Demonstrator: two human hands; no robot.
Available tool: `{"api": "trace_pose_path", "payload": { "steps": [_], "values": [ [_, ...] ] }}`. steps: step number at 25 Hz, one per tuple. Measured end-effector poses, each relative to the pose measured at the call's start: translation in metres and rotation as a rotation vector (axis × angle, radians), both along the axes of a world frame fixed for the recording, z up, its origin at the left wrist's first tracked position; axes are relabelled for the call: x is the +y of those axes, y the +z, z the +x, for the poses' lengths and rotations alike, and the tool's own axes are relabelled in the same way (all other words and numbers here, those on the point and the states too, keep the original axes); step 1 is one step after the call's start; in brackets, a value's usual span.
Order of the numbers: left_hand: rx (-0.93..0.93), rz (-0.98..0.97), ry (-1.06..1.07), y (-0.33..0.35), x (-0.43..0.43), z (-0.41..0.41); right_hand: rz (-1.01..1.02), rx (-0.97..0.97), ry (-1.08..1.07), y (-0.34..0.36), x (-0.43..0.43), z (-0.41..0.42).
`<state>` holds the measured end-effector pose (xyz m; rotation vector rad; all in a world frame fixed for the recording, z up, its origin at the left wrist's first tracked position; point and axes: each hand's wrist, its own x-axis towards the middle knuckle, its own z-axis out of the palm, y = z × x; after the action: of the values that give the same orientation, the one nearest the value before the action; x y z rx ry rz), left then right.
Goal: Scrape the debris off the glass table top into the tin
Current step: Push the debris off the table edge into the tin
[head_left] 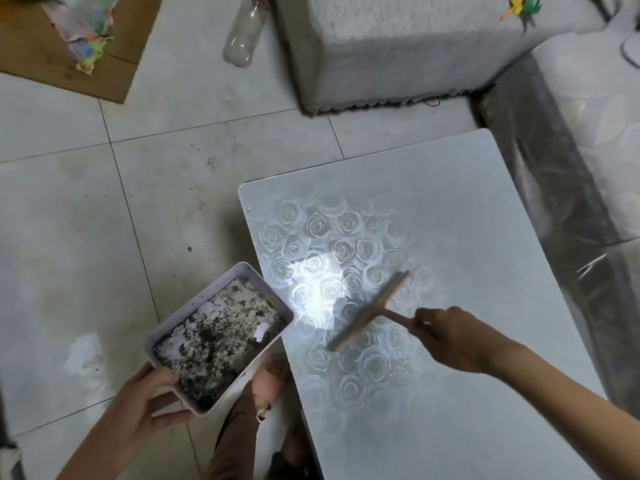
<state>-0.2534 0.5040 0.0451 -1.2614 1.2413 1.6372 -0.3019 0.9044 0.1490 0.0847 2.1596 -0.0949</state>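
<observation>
A glass table top [467, 209] with a pale rose pattern fills the right half of the view. My right hand [446, 337] grips the handle of a wooden T-shaped scraper [370, 311], whose blade lies on the glass near the middle. My left hand [145, 407] holds a white rectangular tin [173, 327] by its near corner, tilted, with its far corner at the table's left edge. Dark and pale debris [218, 334] covers the tin's bottom.
Tiled floor [121, 220] lies left of the table, with a few dark specks. A grey fuzzy block [398, 46] and a plastic bottle [244, 32] stand at the back, cardboard [41, 46] at top left. My leg [239, 427] is below the tin.
</observation>
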Motion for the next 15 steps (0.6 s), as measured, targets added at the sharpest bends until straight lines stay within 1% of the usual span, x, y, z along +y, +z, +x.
{"api": "trace_pose_path", "payload": {
  "steps": [3,5,8,10,12,14,15],
  "values": [
    [-0.012,0.0,0.059,0.0,0.002,0.003,-0.179,0.165,0.139,-0.015,-0.052,-0.042],
    [-0.015,-0.01,0.088,-0.002,0.003,0.006,-0.24,0.247,0.22,-0.034,-0.094,-0.08],
    [0.019,-0.014,0.131,-0.005,0.001,0.007,-0.28,0.292,0.218,-0.052,-0.118,-0.117],
    [0.025,-0.001,0.159,-0.009,-0.002,0.006,-0.281,0.26,0.159,-0.054,-0.1,-0.1],
    [0.022,0.004,0.184,-0.012,-0.005,0.006,-0.28,0.228,0.09,-0.05,-0.077,-0.066],
    [0.022,0.019,0.19,-0.015,-0.005,0.01,-0.224,0.198,0.022,-0.044,-0.056,-0.033],
    [0.039,0.027,0.208,-0.01,-0.005,0.015,-0.17,0.195,0.023,-0.036,-0.051,-0.019]
  ]
}}
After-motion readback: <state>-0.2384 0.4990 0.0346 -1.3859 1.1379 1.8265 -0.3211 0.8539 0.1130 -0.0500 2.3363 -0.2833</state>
